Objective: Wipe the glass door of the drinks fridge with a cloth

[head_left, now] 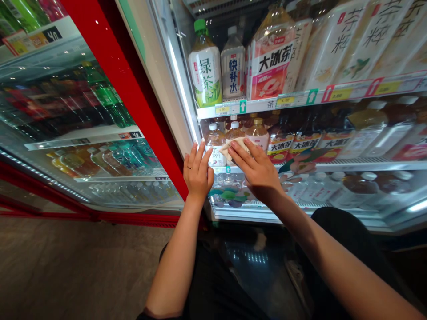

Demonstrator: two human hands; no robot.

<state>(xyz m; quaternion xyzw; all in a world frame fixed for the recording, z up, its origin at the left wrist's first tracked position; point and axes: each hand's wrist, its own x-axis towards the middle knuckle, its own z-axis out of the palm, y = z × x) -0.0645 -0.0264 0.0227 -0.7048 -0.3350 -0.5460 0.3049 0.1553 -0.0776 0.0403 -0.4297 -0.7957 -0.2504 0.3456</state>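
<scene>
My left hand rests with fingers stretched upward at the left edge of a glass cooler door, a ring on one finger and nothing held. To its right, my right hand presses a pale, crumpled cloth against the glass, its fingers lying over the cloth. Small tea bottles stand on the shelf behind the glass at that height. Flower decals decorate the lower part of the door. Part of the cloth is hidden under my fingers.
A red-framed cooler with bottled drinks stands on the left. Large tea bottles fill the upper right shelf, above a strip of price labels. My bent knee is close to the door. Below lies a grey floor.
</scene>
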